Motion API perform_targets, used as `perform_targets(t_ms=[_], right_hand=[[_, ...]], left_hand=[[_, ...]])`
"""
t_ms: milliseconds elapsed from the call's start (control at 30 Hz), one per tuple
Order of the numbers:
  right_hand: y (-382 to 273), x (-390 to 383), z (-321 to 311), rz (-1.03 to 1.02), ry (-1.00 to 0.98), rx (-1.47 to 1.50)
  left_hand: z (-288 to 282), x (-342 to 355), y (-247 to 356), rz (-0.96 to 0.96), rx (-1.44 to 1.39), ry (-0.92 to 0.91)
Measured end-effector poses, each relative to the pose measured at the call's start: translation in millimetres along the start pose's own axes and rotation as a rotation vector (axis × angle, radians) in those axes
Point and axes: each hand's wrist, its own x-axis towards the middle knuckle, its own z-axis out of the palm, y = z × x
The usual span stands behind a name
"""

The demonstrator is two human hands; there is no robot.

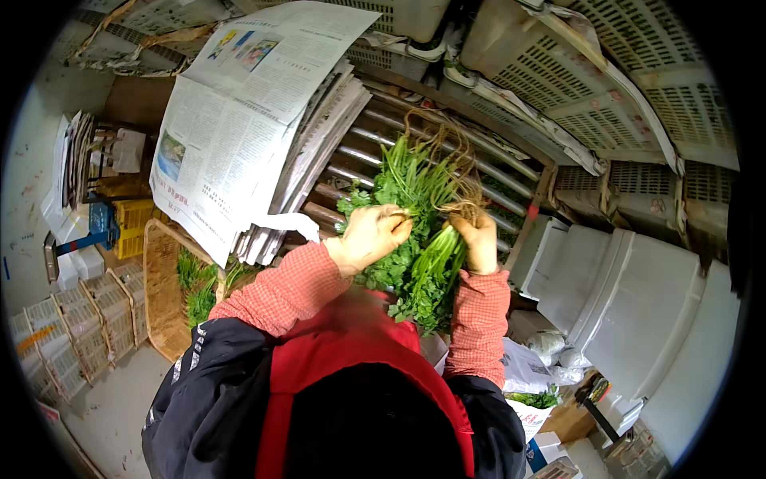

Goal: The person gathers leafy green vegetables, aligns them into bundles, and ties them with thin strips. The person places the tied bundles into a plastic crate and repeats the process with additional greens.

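Bunches of leafy green herbs [423,295] with long stems and tangled pale-brown roots [435,124] lie on a rack of metal bars [359,136]. My right hand [475,239] grips one bunch just below its roots, its leaves hanging toward me. My left hand [371,239] is closed over the herbs beside it, fingertips pinched on something small and pale that I cannot make out. To the left, a thick stack of newspapers [307,144] has a loose printed sheet [215,128] on top, with a torn white strip [283,223] beside my left forearm.
Stacked plastic crates [558,72] line the back and right. White foam boxes [614,311] stand at the right. A wooden bin [163,271] with more greens sits at the left, near yellow [136,231] and pale crates [72,327]. Wrapped greens [535,399] lie at the lower right.
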Motion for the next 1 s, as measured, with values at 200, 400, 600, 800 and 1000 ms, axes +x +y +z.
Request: perform_targets(t_ms=[200, 400, 600, 800, 1000], right_hand=[[-13, -15, 13, -0.232, 0.115, 0.052], [-12, -20, 4, -0.25, 0.144, -0.241], [5, -21, -17, -0.422, 0.234, -0.537], [32, -6, -36, -0.414, 0.259, -0.174], [-2, -14, -38, -0.205, 0.224, 0.131]], left_hand=[[22, 35, 18, 0.098, 0.143, -0.24], [51, 37, 18, -0.148, -0.29, -0.301], [31, 48, 23, 0.152, -0.058, -0.486], [45, 59, -13, -0.1, -0.034, -0.089], [76, 58, -24, -0.051, 0.198, -0.153]])
